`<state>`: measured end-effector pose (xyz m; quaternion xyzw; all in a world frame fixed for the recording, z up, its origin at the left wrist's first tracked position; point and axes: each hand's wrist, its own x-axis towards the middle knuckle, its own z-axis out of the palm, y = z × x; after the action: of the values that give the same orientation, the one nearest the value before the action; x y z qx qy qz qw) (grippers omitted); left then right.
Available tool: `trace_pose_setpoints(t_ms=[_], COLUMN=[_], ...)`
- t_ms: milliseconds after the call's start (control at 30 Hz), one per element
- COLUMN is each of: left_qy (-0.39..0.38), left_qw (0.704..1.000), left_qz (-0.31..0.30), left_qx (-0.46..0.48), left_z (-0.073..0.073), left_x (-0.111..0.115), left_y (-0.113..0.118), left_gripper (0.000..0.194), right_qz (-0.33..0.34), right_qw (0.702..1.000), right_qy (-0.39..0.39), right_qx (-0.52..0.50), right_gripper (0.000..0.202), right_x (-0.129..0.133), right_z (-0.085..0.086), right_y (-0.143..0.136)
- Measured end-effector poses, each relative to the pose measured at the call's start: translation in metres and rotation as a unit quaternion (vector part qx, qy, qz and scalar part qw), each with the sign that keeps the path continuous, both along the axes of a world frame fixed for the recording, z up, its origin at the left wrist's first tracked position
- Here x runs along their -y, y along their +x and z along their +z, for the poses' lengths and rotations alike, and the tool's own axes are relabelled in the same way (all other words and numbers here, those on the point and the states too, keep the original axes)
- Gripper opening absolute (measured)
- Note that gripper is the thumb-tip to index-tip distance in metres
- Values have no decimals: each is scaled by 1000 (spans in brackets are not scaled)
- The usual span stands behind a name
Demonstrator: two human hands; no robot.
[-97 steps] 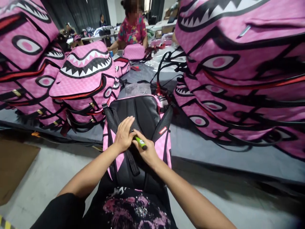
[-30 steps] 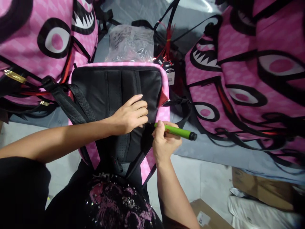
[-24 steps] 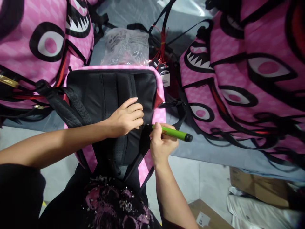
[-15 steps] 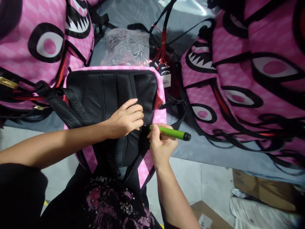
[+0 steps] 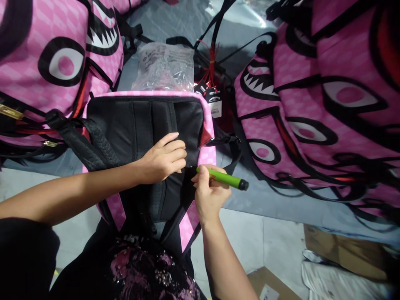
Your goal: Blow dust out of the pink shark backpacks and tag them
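A pink-checked backpack (image 5: pixel 109 104) lies with its black padded back towards me, straps spread to the sides and its lower end near my body. My left hand (image 5: pixel 165 158) rests on the black back panel, fingers curled together against the fabric; the thumb is mostly hidden. My right hand (image 5: pixel 211 187) pinches a green marker pen (image 5: pixel 226 178) with a black end, close to the bag's right edge. The pen's tip points left towards my left fingertips, and a thin dark tip touches or nearly touches the black fabric there.
Pink backpacks with eyes and teeth stand at the left (image 5: pixel 28 54) and right (image 5: pixel 296 104) on the grey table cover (image 5: pixel 250 200). Behind my bag lie a clear plastic bag (image 5: pixel 165 64) and black hang tags (image 5: pixel 215 102) on red cords. Cardboard (image 5: pixel 271 283) lies on the floor.
The view has shifted slightly, moving the bags a little in the picture. Both hands keep nearly the same places on the backpack, and the marker pen stays in my right hand.
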<state>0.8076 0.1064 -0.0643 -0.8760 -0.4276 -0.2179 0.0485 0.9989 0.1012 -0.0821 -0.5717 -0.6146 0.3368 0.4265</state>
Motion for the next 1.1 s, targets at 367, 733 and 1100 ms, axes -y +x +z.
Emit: trace_pose_setpoints(t_ms=[367,733,1100], left_qy=[61,-50,-19], left_qw=[998,986,987], left_qz=[-1,-59,131], left_qx=[-16,-151,-93], left_z=[-3,37,170], left_x=[0,-33,68], left_y=[-1,-6,10], left_gripper=[15,25,32], right_qz=[6,13,109], right_qw=[999,998,948], right_qy=[-14,8,201], right_qx=[-50,-66,-224], right_gripper=[26,27,29], right_x=[2,7,25], right_z=[2,-6,101], right_y=[0,6,31])
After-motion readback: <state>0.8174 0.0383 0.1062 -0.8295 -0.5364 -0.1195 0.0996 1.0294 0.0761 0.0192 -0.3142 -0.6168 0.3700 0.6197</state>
